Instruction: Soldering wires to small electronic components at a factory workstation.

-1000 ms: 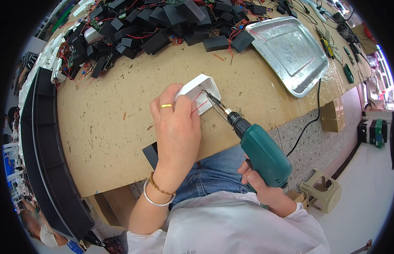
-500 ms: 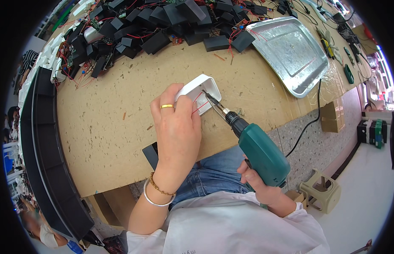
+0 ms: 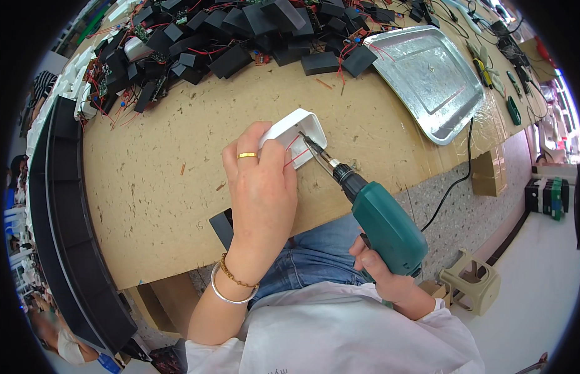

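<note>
My left hand (image 3: 260, 177) is closed round a white plastic housing (image 3: 312, 126), tilted with its open side toward the right. Thin red wires show inside it. With my right hand (image 3: 380, 268) I grip a green electric screwdriver (image 3: 390, 227), a finger at its trigger. The tool points up and left, and its tip reaches into the housing; whether a screw sits under the tip is too small to tell. Beside my left wrist a black block (image 3: 222, 228) lies at the table's near edge, partly covered by my forearm.
Black boxes with red wires and circuit boards (image 3: 240, 31) are heaped along the far side of the table (image 3: 159, 206). A metal tray (image 3: 433, 93) lies at the right. Pliers (image 3: 482, 71) rest beyond it. A long black divided rack (image 3: 68, 206) borders the left; a stool (image 3: 474, 283) stands right.
</note>
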Action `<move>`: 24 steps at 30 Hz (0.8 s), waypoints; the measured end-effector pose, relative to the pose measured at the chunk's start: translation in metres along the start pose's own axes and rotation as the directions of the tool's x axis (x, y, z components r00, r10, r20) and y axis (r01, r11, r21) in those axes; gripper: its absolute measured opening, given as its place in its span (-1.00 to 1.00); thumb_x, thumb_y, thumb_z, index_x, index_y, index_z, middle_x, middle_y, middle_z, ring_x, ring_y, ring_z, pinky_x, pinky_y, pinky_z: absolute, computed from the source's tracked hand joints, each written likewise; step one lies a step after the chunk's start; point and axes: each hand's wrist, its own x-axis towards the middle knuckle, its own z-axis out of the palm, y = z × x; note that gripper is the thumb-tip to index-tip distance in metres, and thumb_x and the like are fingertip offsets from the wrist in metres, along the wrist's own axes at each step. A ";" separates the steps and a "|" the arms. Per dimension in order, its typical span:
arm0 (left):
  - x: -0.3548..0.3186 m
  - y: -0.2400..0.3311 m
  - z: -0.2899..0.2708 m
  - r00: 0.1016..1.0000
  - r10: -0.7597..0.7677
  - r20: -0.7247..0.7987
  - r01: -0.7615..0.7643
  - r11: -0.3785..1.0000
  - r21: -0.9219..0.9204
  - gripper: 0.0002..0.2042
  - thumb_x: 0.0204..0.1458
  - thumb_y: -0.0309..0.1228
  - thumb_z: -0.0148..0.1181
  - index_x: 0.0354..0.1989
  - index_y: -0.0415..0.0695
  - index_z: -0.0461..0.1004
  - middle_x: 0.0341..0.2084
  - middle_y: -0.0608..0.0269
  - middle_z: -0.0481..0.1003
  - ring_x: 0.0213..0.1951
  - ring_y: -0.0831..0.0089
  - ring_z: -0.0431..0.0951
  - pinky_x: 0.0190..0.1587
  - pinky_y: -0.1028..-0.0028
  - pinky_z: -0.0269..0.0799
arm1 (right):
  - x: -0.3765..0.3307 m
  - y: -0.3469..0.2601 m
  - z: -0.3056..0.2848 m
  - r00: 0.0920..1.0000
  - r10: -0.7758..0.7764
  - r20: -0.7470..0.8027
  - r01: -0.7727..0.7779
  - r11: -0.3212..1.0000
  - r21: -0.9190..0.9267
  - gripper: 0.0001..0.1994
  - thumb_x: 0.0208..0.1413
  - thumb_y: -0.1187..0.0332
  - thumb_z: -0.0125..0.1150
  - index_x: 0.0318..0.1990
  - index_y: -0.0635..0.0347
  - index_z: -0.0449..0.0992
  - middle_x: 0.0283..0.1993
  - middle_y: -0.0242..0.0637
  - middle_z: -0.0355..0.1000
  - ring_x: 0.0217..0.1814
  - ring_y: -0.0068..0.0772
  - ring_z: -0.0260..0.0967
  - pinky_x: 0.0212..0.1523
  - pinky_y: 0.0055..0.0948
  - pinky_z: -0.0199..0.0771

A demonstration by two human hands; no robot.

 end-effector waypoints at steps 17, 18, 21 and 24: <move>0.001 0.001 0.000 1.000 -0.020 0.000 0.020 1.000 0.007 -0.89 -0.09 -0.64 0.14 -0.39 -0.30 0.35 -0.08 0.02 0.34 -0.08 0.01 0.29 -0.09 0.22 0.36 | -0.002 0.003 -0.002 0.999 -0.041 0.029 0.039 0.997 0.060 -0.72 -0.02 0.53 0.24 -0.14 0.34 0.36 -0.41 -0.30 0.47 -0.44 -0.61 0.37 -0.39 -0.59 0.38; 0.001 0.001 0.001 1.000 -0.018 -0.002 0.018 1.000 0.006 -0.89 -0.09 -0.64 0.14 -0.39 -0.30 0.35 -0.08 0.02 0.34 -0.08 0.01 0.29 -0.09 0.22 0.35 | -0.002 0.004 -0.003 0.998 -0.042 0.039 0.040 0.998 0.039 -0.73 -0.03 0.53 0.24 -0.15 0.34 0.36 -0.41 -0.30 0.47 -0.44 -0.61 0.37 -0.39 -0.59 0.38; 0.001 0.001 0.000 1.000 -0.011 -0.005 0.011 1.000 0.007 -0.89 -0.09 -0.64 0.14 -0.39 -0.30 0.34 -0.08 0.01 0.34 -0.09 0.01 0.29 -0.09 0.22 0.36 | -0.003 0.006 -0.003 0.999 -0.030 0.032 0.028 0.997 0.066 -0.73 -0.02 0.52 0.24 -0.15 0.34 0.36 -0.40 -0.30 0.47 -0.44 -0.60 0.37 -0.39 -0.58 0.38; 0.001 0.001 0.001 1.000 -0.005 -0.008 0.005 1.000 0.010 -0.88 -0.09 -0.64 0.14 -0.38 -0.30 0.34 -0.08 0.01 0.34 -0.09 0.01 0.29 -0.09 0.22 0.36 | -0.003 0.004 -0.002 0.999 -0.038 0.031 0.037 0.998 0.052 -0.72 -0.02 0.50 0.25 -0.15 0.34 0.36 -0.40 -0.29 0.47 -0.44 -0.60 0.38 -0.39 -0.58 0.38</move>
